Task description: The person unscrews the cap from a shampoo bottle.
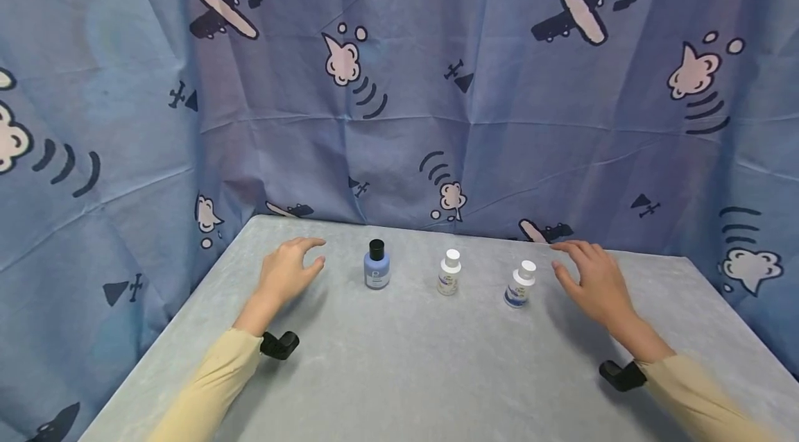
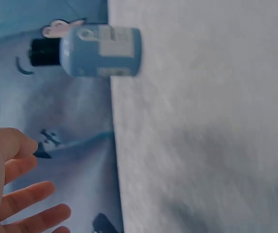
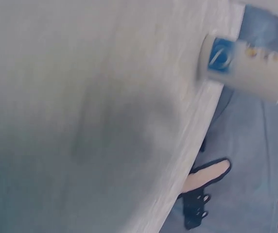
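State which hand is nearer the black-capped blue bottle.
Left: the left hand is left of the blue bottle, apart; the right hand is far right, beyond both white-capped bottles.

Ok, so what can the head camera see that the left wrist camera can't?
Only the head view: the right hand, the middle white-capped bottle, the right white-capped bottle and the pale yellow sleeves.

Only the left wrist view: gaps between several fingers of the left hand, spread below the thumb.

Both: that left hand, not touching anything, the blue bottle with its black cap, the pale table and the blue patterned cloth.
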A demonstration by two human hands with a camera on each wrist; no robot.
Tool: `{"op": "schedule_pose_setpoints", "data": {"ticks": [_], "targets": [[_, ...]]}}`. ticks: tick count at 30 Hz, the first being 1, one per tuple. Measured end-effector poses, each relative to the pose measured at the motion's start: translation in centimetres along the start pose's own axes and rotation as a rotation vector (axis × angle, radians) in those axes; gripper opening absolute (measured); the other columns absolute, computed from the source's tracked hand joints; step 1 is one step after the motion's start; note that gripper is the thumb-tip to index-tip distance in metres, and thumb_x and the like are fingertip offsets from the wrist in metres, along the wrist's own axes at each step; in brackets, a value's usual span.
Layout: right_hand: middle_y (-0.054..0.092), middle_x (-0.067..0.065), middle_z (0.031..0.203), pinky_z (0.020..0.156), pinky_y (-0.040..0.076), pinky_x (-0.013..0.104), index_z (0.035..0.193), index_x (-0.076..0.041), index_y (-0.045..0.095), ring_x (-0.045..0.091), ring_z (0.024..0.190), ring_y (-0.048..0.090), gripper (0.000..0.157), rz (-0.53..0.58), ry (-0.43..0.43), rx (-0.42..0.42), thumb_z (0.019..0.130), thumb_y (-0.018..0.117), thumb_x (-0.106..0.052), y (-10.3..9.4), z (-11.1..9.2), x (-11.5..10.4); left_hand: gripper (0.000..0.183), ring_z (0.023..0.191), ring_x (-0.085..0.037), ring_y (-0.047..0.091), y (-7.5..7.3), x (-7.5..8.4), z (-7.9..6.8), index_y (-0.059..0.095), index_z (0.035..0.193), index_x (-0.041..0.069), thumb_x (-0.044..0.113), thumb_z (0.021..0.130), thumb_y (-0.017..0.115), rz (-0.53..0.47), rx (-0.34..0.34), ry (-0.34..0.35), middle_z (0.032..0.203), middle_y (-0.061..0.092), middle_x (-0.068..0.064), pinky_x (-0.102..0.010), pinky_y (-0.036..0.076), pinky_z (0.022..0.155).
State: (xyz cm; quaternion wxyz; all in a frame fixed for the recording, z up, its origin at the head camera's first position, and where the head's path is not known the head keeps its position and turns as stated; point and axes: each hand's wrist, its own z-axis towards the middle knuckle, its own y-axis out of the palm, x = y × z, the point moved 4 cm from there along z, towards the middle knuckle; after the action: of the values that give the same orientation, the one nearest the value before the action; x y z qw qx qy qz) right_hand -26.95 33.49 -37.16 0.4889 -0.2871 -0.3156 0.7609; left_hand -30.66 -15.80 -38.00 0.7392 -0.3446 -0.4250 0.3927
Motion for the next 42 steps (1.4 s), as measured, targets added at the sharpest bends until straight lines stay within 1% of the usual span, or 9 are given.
{"op": "schedule_pose_setpoints", "data": {"ticks": [5, 10, 14, 17, 21, 28, 31, 37, 42], "targets": [[0.062, 0.020, 0.107, 0.076, 0.039, 0.054, 0.110, -0.002, 0.064, 0.036, 0.091, 0.053, 0.030, 0.037, -0.013, 0.085, 0.082, 0.066, -0.009, -0.2, -0.2, -1.4, 0.033, 0.098, -0.028, 0.066, -0.1, 1.0, -0.4, 0.067, 0.119, 0.017, 0.028, 0.088, 0.064, -0.039, 0.070, -0.005, 0.117, 0.069, -0.009, -0.048, 0.054, 0.068], [0.063, 0.019, 0.106, 0.073, 0.039, 0.050, 0.110, -0.001, 0.065, 0.035, 0.089, 0.052, 0.030, 0.056, -0.036, 0.125, 0.080, 0.067, -0.008, 0.0, 0.3, -2.7, 0.034, 0.097, -0.024, 0.066, 0.1, 1.7, -0.1, 0.067, 0.120, 0.019, 0.029, 0.089, 0.064, -0.072, 0.086, -0.015, 0.120, 0.068, -0.006, -0.045, 0.053, 0.070], [0.064, 0.017, 0.104, 0.072, 0.039, 0.048, 0.110, -0.002, 0.065, 0.033, 0.089, 0.053, 0.031, 0.087, -0.045, 0.137, 0.080, 0.067, -0.008, 0.2, 0.7, -3.6, 0.034, 0.089, -0.021, 0.066, 0.5, 2.2, 0.4, 0.066, 0.121, 0.017, 0.028, 0.089, 0.063, -0.123, 0.059, -0.037, 0.116, 0.069, -0.005, -0.039, 0.051, 0.066], [0.064, 0.015, 0.102, 0.071, 0.038, 0.045, 0.111, -0.003, 0.065, 0.029, 0.086, 0.052, 0.032, 0.107, -0.056, 0.140, 0.080, 0.068, -0.008, 0.4, 1.0, -4.3, 0.036, 0.083, -0.020, 0.066, 1.0, 2.6, 0.6, 0.065, 0.122, 0.016, 0.028, 0.088, 0.063, -0.154, 0.019, -0.068, 0.114, 0.071, -0.004, -0.036, 0.049, 0.063], [0.065, 0.013, 0.100, 0.068, 0.037, 0.039, 0.111, -0.005, 0.065, 0.023, 0.080, 0.049, 0.031, 0.127, -0.074, 0.144, 0.080, 0.068, -0.008, 0.9, 1.5, -5.4, 0.039, 0.088, -0.022, 0.066, 1.8, 3.0, 0.8, 0.063, 0.125, 0.014, 0.028, 0.088, 0.064, -0.193, -0.032, -0.096, 0.116, 0.069, -0.007, -0.036, 0.049, 0.067], [0.067, 0.012, 0.099, 0.069, 0.044, 0.040, 0.109, -0.005, 0.065, 0.024, 0.084, 0.055, 0.030, 0.165, -0.089, 0.139, 0.081, 0.069, -0.009, 1.5, 2.5, -7.5, 0.041, 0.084, -0.022, 0.067, 2.8, 3.3, 1.0, 0.062, 0.126, 0.013, 0.029, 0.089, 0.064, -0.317, -0.064, -0.184, 0.112, 0.071, -0.009, -0.038, 0.051, 0.074], [0.066, 0.012, 0.097, 0.071, 0.045, 0.040, 0.109, -0.005, 0.065, 0.025, 0.086, 0.056, 0.029, 0.180, -0.082, 0.133, 0.081, 0.069, -0.010, 1.7, 3.0, -8.2, 0.042, 0.089, -0.025, 0.066, 3.2, 3.5, 1.1, 0.061, 0.127, 0.011, 0.028, 0.089, 0.064, -0.379, -0.079, -0.224, 0.114, 0.069, -0.012, -0.040, 0.051, 0.078], [0.066, 0.010, 0.097, 0.072, 0.045, 0.039, 0.112, -0.009, 0.065, 0.024, 0.086, 0.056, 0.031, 0.173, -0.095, 0.111, 0.081, 0.070, -0.013, 2.6, 3.3, -10.1, 0.049, 0.109, -0.030, 0.062, 3.8, 4.4, 1.3, 0.054, 0.135, 0.011, 0.021, 0.088, 0.061, -0.477, -0.125, -0.298, 0.130, 0.060, -0.014, -0.044, 0.050, 0.089], [0.066, 0.009, 0.098, 0.071, 0.044, 0.038, 0.113, -0.009, 0.064, 0.023, 0.086, 0.055, 0.033, 0.209, -0.109, 0.101, 0.080, 0.071, -0.013, 3.3, 3.4, -11.7, 0.057, 0.120, -0.033, 0.054, 4.2, 5.2, 1.5, 0.049, 0.139, 0.011, 0.020, 0.084, 0.062, -0.512, -0.146, -0.309, 0.138, 0.053, -0.014, -0.047, 0.047, 0.095]]}}
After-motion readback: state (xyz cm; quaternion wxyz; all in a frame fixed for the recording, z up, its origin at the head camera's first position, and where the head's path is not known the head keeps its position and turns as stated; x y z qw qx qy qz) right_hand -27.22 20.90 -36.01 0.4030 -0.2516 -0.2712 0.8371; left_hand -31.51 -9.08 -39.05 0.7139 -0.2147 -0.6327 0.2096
